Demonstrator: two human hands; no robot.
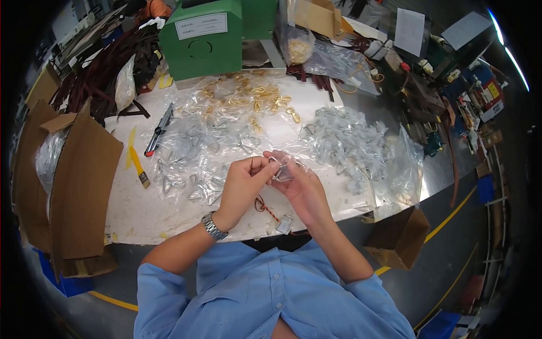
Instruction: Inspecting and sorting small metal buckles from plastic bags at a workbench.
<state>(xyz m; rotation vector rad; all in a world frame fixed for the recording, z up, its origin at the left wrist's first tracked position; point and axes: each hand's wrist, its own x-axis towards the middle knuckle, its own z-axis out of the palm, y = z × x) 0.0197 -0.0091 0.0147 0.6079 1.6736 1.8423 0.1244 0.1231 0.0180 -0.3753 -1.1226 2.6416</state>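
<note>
With left hand (pixel 244 179) pinching and half-curled right hand (pixel 306 191) holding at its three o'clock, we are best steadying the plastic bag (pixel 284 172) gently.

A green housing (pixel 180 59) with a white label (pixel 201 26) stands near a heap of dark brown straps (pixel 90 73). A utility knife (pixel 160 129) lies near a yellow-handled brush (pixel 138 165), right of an open cardboard box (pixel 84 186).

PASS: near-left tabletop (pixel 152 219) | BLOCK: left carton (pixel 84 192), right bagged hardware (pixel 350 141), rear green housing (pixel 223 59)
</note>
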